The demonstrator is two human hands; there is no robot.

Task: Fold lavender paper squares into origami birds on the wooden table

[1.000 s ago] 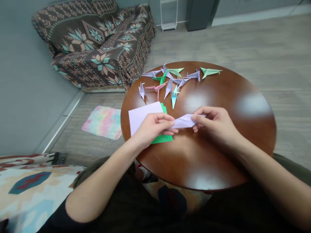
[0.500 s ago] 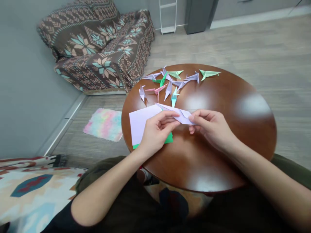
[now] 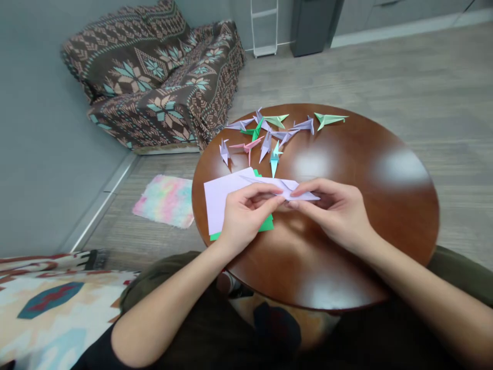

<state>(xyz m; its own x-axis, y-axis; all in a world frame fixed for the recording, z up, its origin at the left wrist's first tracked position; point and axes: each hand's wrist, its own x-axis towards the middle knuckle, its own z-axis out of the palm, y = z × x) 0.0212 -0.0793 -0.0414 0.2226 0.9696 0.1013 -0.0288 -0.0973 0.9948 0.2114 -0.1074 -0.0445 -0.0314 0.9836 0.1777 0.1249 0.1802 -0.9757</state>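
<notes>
A folded piece of lilac origami paper (image 3: 289, 186) is held in both hands above the near left part of the round table. My left hand (image 3: 246, 208) pinches its left part, with a long thin point sticking out to the left beyond the fingers. My right hand (image 3: 335, 205) pinches its right part between thumb and fingers, and a short tip shows past them. Under my left hand lies a stack of lilac paper (image 3: 219, 200) with green sheets (image 3: 267, 223) beneath. Just beyond the hands stands a light blue paper crane (image 3: 275, 160).
Several folded cranes lie at the far side of the brown table (image 3: 370, 216), among them a pink crane (image 3: 247, 148), a dark green crane (image 3: 254, 131) and a pale green crane (image 3: 328, 119). Behind stands a covered sofa (image 3: 162, 97); a pastel mat (image 3: 165, 200) lies on the floor.
My right hand has shifted its grip inward, its thumb and fingers now near the middle of the folded paper, closer to my left hand. The paper lies more level and slightly lower.
</notes>
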